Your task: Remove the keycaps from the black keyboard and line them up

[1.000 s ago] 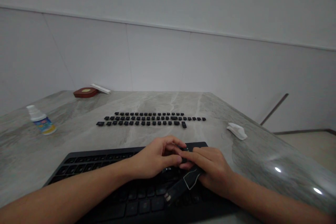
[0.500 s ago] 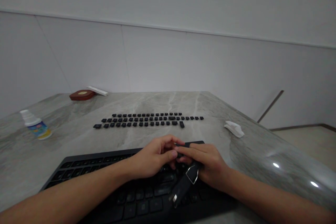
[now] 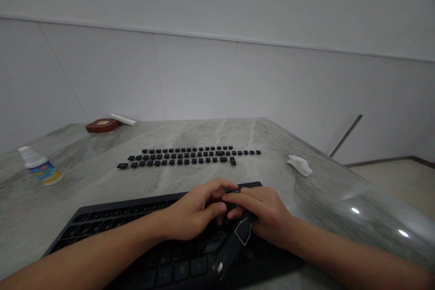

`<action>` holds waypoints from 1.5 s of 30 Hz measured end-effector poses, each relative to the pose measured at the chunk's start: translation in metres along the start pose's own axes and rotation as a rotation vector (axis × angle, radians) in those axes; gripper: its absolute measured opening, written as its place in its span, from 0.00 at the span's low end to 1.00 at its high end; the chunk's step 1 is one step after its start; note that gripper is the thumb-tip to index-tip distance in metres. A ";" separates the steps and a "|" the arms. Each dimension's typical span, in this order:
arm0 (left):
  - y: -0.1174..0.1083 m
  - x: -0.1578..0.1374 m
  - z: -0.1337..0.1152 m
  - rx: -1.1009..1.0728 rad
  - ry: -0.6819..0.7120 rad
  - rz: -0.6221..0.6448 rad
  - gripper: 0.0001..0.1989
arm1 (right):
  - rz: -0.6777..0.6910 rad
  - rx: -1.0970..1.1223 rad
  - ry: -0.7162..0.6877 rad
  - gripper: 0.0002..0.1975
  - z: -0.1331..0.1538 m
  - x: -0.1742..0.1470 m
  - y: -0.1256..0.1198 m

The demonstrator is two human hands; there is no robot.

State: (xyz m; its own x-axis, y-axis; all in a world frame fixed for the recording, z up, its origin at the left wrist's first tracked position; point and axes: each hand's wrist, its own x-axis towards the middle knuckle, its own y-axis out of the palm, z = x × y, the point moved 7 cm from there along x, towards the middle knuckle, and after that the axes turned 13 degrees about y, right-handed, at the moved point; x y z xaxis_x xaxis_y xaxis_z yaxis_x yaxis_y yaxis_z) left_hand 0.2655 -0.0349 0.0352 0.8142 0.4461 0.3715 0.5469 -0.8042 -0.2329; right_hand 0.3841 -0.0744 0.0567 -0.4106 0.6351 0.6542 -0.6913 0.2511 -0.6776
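Observation:
A black keyboard [image 3: 125, 199] lies under both my hands, with open key sockets along its far left rows and caps still seated nearer me. My right hand [image 3: 268, 210] is closed around a slim black tool [image 3: 227, 251] with a silver outline and a shiny metal end pointing toward me; its exact kind is unclear. Beside it, my left hand [image 3: 199, 208] curls in with thumb and fingers nearly meeting over the keyboard's far right part. Something small and dark shows at its fingertips, partly hidden. Detached black keycaps [image 3: 180, 156] stand in three rows beyond the keyboard.
On the grey marbled table [image 3: 190, 133], a white spray bottle [image 3: 41, 166] with a colourful label stands at left. A reddish-brown case [image 3: 102, 126] and a white flat strip [image 3: 123, 119] lie at the back left. A crumpled white tissue [image 3: 299, 165] rests at right, near the table edge.
The whole view has shifted slightly, moving most things a little left. The black tool's metal end has swung slightly left and down; both hands stay together over the keyboard.

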 end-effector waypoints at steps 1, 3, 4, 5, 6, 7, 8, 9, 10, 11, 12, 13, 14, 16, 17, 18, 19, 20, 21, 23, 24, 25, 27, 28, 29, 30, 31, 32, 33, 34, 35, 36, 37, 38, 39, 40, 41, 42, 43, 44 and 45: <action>0.000 -0.001 0.001 0.006 0.001 0.001 0.19 | 0.002 -0.003 -0.008 0.11 0.000 0.000 0.000; -0.001 -0.001 0.003 0.012 0.003 -0.001 0.20 | 0.006 -0.024 -0.014 0.10 0.002 0.000 0.000; -0.001 -0.001 0.003 0.010 0.000 -0.003 0.20 | 0.012 -0.043 -0.016 0.10 0.003 0.000 0.001; -0.001 0.000 0.004 0.000 -0.007 -0.003 0.20 | 0.024 -0.064 -0.019 0.09 0.005 0.001 0.002; -0.002 0.001 0.005 -0.019 -0.021 0.003 0.19 | 0.041 -0.086 -0.020 0.09 0.006 0.001 0.003; -0.001 0.002 0.006 -0.044 -0.040 0.014 0.18 | 0.060 -0.107 -0.021 0.09 0.008 0.001 0.004; -0.001 0.003 0.007 -0.069 -0.061 0.027 0.18 | 0.078 -0.123 -0.019 0.10 0.009 0.002 0.006; -0.001 0.003 0.008 -0.092 -0.079 0.040 0.17 | 0.091 -0.133 -0.017 0.11 0.009 0.002 0.006; -0.002 0.004 0.009 -0.110 -0.092 0.048 0.17 | 0.097 -0.135 -0.014 0.12 0.010 0.003 0.007; -0.002 0.005 0.010 -0.121 -0.098 0.050 0.16 | 0.098 -0.132 -0.015 0.13 0.010 0.003 0.006; -0.003 0.005 0.010 -0.126 -0.096 0.049 0.16 | 0.096 -0.125 -0.019 0.13 0.010 0.003 0.006; -0.003 0.005 0.010 -0.124 -0.090 0.047 0.16 | 0.090 -0.117 -0.025 0.13 0.010 0.003 0.005; -0.004 0.005 0.009 -0.119 -0.082 0.047 0.16 | 0.085 -0.110 -0.031 0.12 0.010 0.003 0.005; -0.005 0.004 0.009 -0.091 -0.069 0.045 0.16 | 0.085 -0.107 -0.038 0.11 0.009 0.003 0.005; -0.005 0.004 0.009 -0.072 -0.064 0.045 0.16 | 0.090 -0.113 -0.040 0.11 0.009 0.003 0.006; -0.005 0.004 0.009 -0.054 -0.060 0.045 0.16 | 0.096 -0.122 -0.039 0.11 0.009 0.003 0.007; -0.005 0.004 0.009 -0.035 -0.055 0.047 0.17 | 0.105 -0.134 -0.038 0.11 0.010 0.002 0.009; -0.005 0.004 0.009 -0.014 -0.052 0.051 0.17 | 0.113 -0.146 -0.034 0.11 0.011 0.002 0.011; -0.004 0.004 0.008 0.005 -0.050 0.057 0.17 | 0.118 -0.157 -0.027 0.11 0.010 0.001 0.012; -0.003 0.003 0.006 0.037 -0.048 0.067 0.17 | 0.115 -0.168 -0.015 0.11 0.007 0.000 0.010; -0.002 0.003 0.006 0.046 -0.049 0.060 0.18 | 0.109 -0.171 -0.009 0.13 0.002 0.000 0.007; -0.003 0.003 0.005 0.048 -0.050 0.043 0.20 | 0.098 -0.177 0.004 0.15 -0.006 0.002 0.002; -0.005 0.002 0.005 0.056 -0.053 -0.015 0.24 | 0.065 -0.202 0.092 0.20 -0.033 0.008 -0.012; -0.007 0.002 0.006 0.068 -0.053 -0.042 0.26 | 0.036 -0.232 0.200 0.20 -0.054 0.013 -0.021; -0.009 0.002 0.006 0.084 -0.050 -0.062 0.26 | 0.001 -0.250 0.328 0.19 -0.077 0.018 -0.030; -0.010 0.001 0.006 0.104 -0.045 -0.070 0.26 | -0.026 -0.255 0.463 0.19 -0.101 0.022 -0.037; -0.012 0.001 0.006 0.135 -0.031 -0.073 0.25 | -0.054 -0.243 0.584 0.18 -0.122 0.026 -0.042; -0.014 0.001 0.005 0.177 -0.007 -0.077 0.24 | -0.082 -0.248 0.633 0.16 -0.137 0.030 -0.044; -0.017 0.001 0.002 0.235 0.027 -0.088 0.23 | -0.107 -0.250 0.665 0.14 -0.148 0.033 -0.044; -0.020 0.001 -0.002 0.314 0.066 -0.104 0.22 | -0.133 -0.254 0.699 0.12 -0.158 0.035 -0.041; -0.024 0.001 -0.006 0.408 0.111 -0.124 0.20 | -0.147 -0.255 0.726 0.13 -0.164 0.035 -0.036; -0.027 0.000 -0.012 0.507 0.162 -0.145 0.18 | -0.150 -0.253 0.747 0.14 -0.169 0.034 -0.030; -0.030 -0.001 -0.018 0.597 0.214 -0.172 0.16 | -0.134 -0.245 0.757 0.14 -0.171 0.033 -0.022; -0.032 -0.002 -0.023 0.668 0.262 -0.197 0.15 | -0.105 -0.234 0.758 0.13 -0.171 0.031 -0.014; -0.034 -0.004 -0.028 0.719 0.302 -0.224 0.14 | -0.070 -0.226 0.753 0.12 -0.171 0.029 -0.006; -0.036 -0.005 -0.031 0.750 0.336 -0.248 0.13 | -0.030 -0.221 0.746 0.12 -0.170 0.027 0.001; -0.037 -0.006 -0.033 0.770 0.360 -0.270 0.13 | 0.007 -0.223 0.740 0.13 -0.169 0.026 0.006; -0.038 -0.006 -0.035 0.784 0.376 -0.285 0.13 | 0.040 -0.231 0.739 0.16 -0.168 0.025 0.009; -0.039 -0.006 -0.036 0.795 0.388 -0.292 0.13 | 0.069 -0.245 0.743 0.19 -0.168 0.024 0.012; -0.039 -0.006 -0.036 0.802 0.398 -0.291 0.13 | 0.092 -0.261 0.751 0.21 -0.169 0.023 0.013; -0.039 -0.006 -0.037 0.807 0.409 -0.291 0.13 | 0.111 -0.277 0.759 0.22 -0.170 0.024 0.014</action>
State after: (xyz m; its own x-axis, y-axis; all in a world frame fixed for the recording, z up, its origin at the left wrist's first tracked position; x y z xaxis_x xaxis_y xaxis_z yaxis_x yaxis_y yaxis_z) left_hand 0.2324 -0.0208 0.0753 0.5775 0.2909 0.7628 0.8113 -0.1007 -0.5759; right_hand 0.4658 0.0681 0.0056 0.1159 0.9638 0.2399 -0.4577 0.2662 -0.8483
